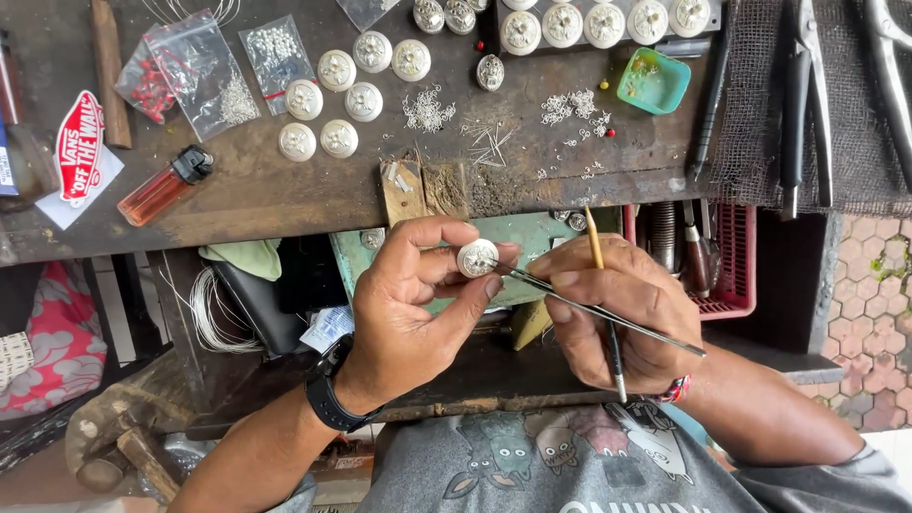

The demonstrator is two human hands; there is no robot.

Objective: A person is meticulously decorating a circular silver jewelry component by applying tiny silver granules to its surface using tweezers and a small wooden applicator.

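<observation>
My left hand [418,294] pinches a small round silver ornament [477,257] between thumb and fingers, in front of the bench edge. My right hand [617,313] grips thin metal tweezers [608,315] whose tips touch the ornament's right side. The same hand also holds a slim brush with a wooden handle [598,275] pointing up. A black watch [332,394] sits on my left wrist.
The dark wooden workbench [285,190] carries several round silver ornaments [337,71], small silver wire bits [427,109], plastic bags [204,71], an orange lighter [161,188] and a small green tray [654,82]. Pliers and shears [807,95] lie at the right. A red basket [731,266] hangs below.
</observation>
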